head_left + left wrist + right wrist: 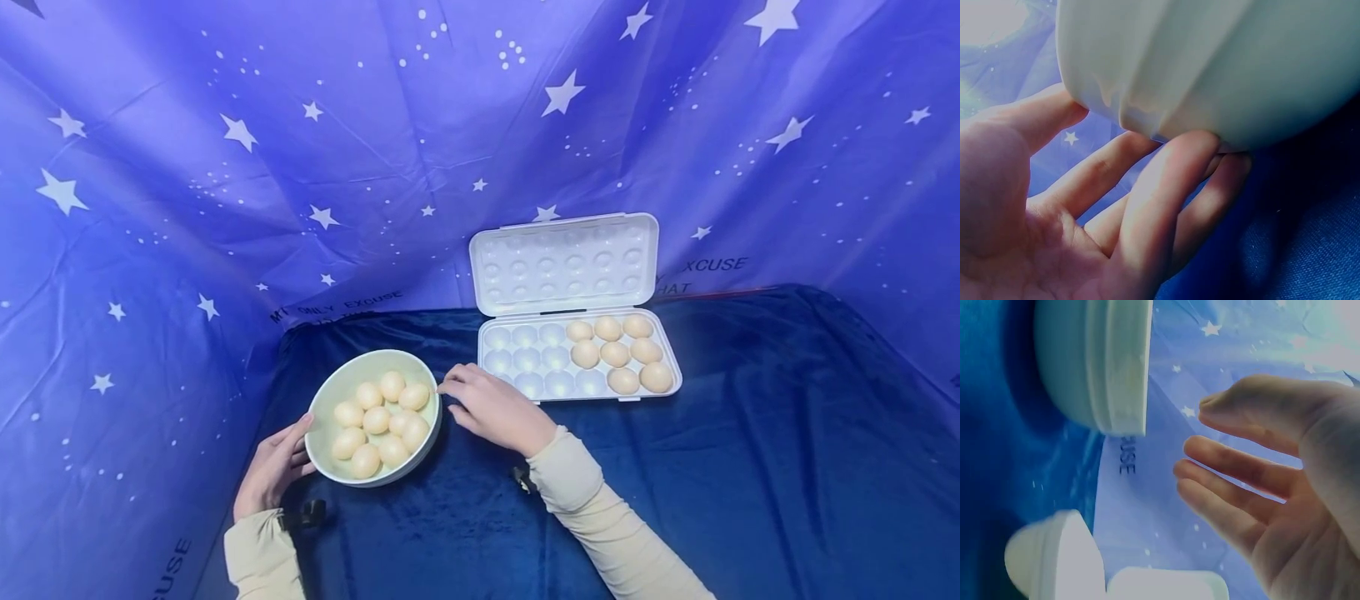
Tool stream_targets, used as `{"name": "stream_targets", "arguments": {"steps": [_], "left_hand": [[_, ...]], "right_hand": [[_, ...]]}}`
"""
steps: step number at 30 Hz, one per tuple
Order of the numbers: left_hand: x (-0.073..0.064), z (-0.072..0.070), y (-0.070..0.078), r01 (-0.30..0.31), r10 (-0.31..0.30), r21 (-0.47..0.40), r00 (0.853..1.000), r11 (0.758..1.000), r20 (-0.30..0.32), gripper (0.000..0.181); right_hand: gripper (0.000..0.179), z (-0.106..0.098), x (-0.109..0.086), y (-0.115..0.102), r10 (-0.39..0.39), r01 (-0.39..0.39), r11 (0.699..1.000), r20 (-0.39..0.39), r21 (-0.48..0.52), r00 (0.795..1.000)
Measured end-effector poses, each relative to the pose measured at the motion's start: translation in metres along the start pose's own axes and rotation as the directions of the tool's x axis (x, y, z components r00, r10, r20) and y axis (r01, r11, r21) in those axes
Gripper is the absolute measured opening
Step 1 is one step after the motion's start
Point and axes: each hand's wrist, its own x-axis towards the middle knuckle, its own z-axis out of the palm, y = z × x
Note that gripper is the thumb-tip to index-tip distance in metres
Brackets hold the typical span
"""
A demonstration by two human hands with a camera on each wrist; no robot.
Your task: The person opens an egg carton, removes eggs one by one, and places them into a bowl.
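Note:
A pale green bowl (pixel 324 433) with several light brown eggs (pixel 376 419) in it stands at the left on the dark blue cloth. My left hand (pixel 272 467) holds the bowl at its left side, thumb at the rim and bent fingers against the outer wall (pixel 1210 75). Near the bowl's right rim is my right hand (pixel 491 406), fingers loosely bent. The right wrist view shows this hand (pixel 1272 481) holding nothing, apart from the bowl (pixel 1085 369). Behind it lies an open white egg carton (pixel 671 367); several eggs (pixel 615 354) fill its right part, and bare cups show at left.
The carton's raised lid (pixel 566 258) leans back near the purple star-patterned curtain (pixel 420 150), which rises behind and at both sides. Dark blue cloth (pixel 720 500) covers the table and lies in folds at the right.

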Motion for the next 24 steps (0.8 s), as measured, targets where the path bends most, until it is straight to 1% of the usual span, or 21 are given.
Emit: {"name": "stream_targets", "arguments": {"steps": [3,6,10,13,18,24], "left_hand": [[-0.001,-0.001,0.000,-0.004,0.004,0.007,1.000,1.000,0.001,0.075],[0.000,-0.002,0.000,-0.007,0.007,0.011,1.000,1.000,0.004,0.075],[0.000,-0.002,0.000,-0.014,0.013,0.011,1.000,1.000,0.008,0.074],[0.001,-0.002,0.000,-0.023,0.023,0.013,1.000,1.000,0.012,0.073],[0.001,-0.002,0.000,-0.028,0.028,0.018,1.000,0.999,0.008,0.073],[0.002,-0.002,-0.003,-0.022,0.022,0.022,1.000,1.000,0.006,0.074]], "right_hand": [[0.024,-0.006,-0.006,0.010,0.021,-0.020,1.000,-0.021,0.012,1.000],[0.024,-0.013,-0.013,0.023,0.075,-0.075,0.997,-0.048,0.022,0.996],[0.025,-0.025,-0.025,0.043,0.160,-0.159,0.987,-0.097,0.021,0.982],[0.026,-0.035,-0.034,0.057,0.207,-0.206,0.978,-0.119,0.025,0.971],[0.025,-0.045,-0.043,0.074,0.280,-0.275,0.960,-0.116,0.053,0.953],[0.025,-0.053,-0.053,0.089,0.364,-0.358,0.931,-0.098,0.070,0.926]]}}
